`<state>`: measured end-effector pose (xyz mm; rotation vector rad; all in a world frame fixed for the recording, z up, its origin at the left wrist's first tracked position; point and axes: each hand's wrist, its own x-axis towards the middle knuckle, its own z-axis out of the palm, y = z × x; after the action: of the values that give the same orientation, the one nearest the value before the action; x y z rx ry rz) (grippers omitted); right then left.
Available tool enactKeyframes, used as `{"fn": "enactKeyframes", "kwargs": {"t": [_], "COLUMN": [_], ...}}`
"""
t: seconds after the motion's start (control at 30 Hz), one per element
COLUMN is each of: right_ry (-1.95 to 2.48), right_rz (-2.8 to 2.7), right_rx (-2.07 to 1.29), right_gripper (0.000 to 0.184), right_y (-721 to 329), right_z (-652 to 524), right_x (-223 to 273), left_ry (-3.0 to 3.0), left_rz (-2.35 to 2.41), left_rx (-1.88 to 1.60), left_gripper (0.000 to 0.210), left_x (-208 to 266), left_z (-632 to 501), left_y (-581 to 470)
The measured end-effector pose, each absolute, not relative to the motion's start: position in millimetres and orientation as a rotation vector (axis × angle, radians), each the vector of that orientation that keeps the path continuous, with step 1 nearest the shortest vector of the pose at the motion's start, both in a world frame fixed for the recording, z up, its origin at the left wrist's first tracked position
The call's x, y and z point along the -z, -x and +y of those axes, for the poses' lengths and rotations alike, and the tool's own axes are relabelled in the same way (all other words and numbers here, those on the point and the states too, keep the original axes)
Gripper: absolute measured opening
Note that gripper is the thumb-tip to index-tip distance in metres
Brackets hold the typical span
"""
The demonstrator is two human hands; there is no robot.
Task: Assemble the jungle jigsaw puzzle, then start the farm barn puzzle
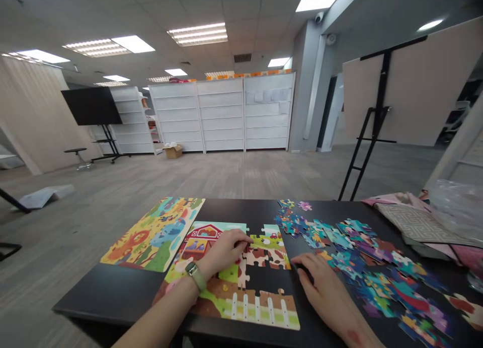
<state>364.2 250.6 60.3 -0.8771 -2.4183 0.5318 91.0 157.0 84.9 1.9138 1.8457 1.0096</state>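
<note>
My left hand [228, 250], with a green-banded watch [194, 275] on the wrist, lies over the farm jigsaw puzzle [211, 302]. Its fingers stretch over the joined pieces, and the palm hides part of the picture. Dark table shows through gaps at the puzzle's top edge and between the cow pieces [275, 257] and the white fence strip [260, 307]. My right hand [320, 280] rests on the table just right of the puzzle. Its thumb stands apart from the fingers, with nothing visible in them. Loose colourful puzzle pieces [347, 270] lie beside and beyond it.
A finished-looking animal puzzle [154, 237] lies left on the black table [109, 292]. A brown-and-white piece [466, 307] sits at the far right. Fabric bags [415, 217] and clear plastic [458, 202] lie at the right edge. An easel [373, 111] stands behind.
</note>
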Motion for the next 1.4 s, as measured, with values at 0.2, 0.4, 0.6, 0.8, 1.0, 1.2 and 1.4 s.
{"fn": "enactKeyframes", "kwargs": {"t": [0.2, 0.4, 0.6, 0.8, 1.0, 1.2, 1.4], "right_ry": [0.881, 0.882, 0.761, 0.782, 0.813, 0.719, 0.708], "right_rz": [-2.420, -2.443, -2.594, -2.715, -2.657, -2.560, -2.516], "right_rx": [-0.551, -0.539, -0.404, -0.340, -0.377, -0.431, -0.398], "right_gripper": [0.029, 0.031, 0.039, 0.043, 0.040, 0.035, 0.042], "right_y": [-364.6, -364.8, -364.1, -351.9, -336.0, -332.7, -334.0], "right_z": [247.1, 245.0, 237.4, 231.5, 237.9, 246.2, 252.6], "right_x": [-64.6, -66.2, -67.7, -69.9, -67.7, -54.6, -47.8], "left_ry": [-2.096, -2.190, -2.179, -2.150, -2.154, -2.170, -2.161], "left_rz": [1.875, 1.948, 1.924, 1.912, 1.903, 1.880, 1.890], "left_rx": [-0.804, -0.414, -0.346, -0.362, -0.416, -0.477, -0.513], "left_gripper": [0.030, 0.047, 0.050, 0.053, 0.048, 0.046, 0.041], "left_x": [-104.4, -110.1, -111.7, -118.9, -117.6, -111.8, -108.3], "left_z": [122.4, 91.2, 90.0, 92.5, 94.7, 96.8, 99.6], "left_y": [-120.3, -150.0, -147.0, -151.8, -150.2, -145.5, -143.9]}}
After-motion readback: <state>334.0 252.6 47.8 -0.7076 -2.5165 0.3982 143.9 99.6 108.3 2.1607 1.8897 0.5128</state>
